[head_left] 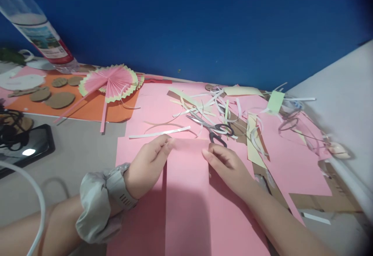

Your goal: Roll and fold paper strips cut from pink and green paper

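A strip of pink paper (pixel 188 193) runs toward me between both hands, its far edge raised off the pink sheets (pixel 140 225) beneath it. My left hand (pixel 151 160) pinches the far left corner between thumb and fingers; a grey scrunchie and a watch band circle that wrist. At the far right corner, my right hand (pixel 229 166) pinches the same strip. Just beyond the right fingers lie scissors (pixel 218 140) with black handles, their blades partly covered by thin paper offcuts (pixel 204 110). A white strip (pixel 160 132) rests beyond the left hand.
Pink folded paper fans with green-yellow edges (pixel 112 83) lie on an orange sheet (pixel 116 114) beside cardboard discs (pixel 60 99). A water bottle (pixel 43 38) stands at the back left, a phone (pixel 32 147) nearer. Pink paper and cardboard (pixel 323 203) fill the right side. A blue wall (pixel 189 22) rises behind.
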`<state>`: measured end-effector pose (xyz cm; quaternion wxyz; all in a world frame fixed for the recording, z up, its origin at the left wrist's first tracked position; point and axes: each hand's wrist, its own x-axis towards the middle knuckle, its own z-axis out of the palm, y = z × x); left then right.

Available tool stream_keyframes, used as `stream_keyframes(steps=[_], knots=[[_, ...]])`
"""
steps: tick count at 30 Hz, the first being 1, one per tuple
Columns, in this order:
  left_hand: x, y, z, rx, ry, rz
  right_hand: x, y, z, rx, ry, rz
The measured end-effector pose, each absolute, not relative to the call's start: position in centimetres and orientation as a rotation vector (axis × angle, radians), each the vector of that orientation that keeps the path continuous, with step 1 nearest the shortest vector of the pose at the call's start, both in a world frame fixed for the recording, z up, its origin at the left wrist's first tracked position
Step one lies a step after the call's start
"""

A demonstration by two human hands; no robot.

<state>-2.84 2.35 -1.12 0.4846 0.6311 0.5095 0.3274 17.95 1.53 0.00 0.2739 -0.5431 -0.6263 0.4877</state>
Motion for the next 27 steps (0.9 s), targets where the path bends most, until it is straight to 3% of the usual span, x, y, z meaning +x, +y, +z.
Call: stream_keyframes(steps=[5, 27], knots=[[-2.94, 2.53, -1.30, 1.520, 1.245, 0.862, 18.12, 1.55, -0.07, -1.394, -1.696, 1.446], [-2.96, 2.79, -1.21, 1.486, 1.267, 0.926, 18.36, 1.49, -0.84, -1.414, -1.858, 1.352]])
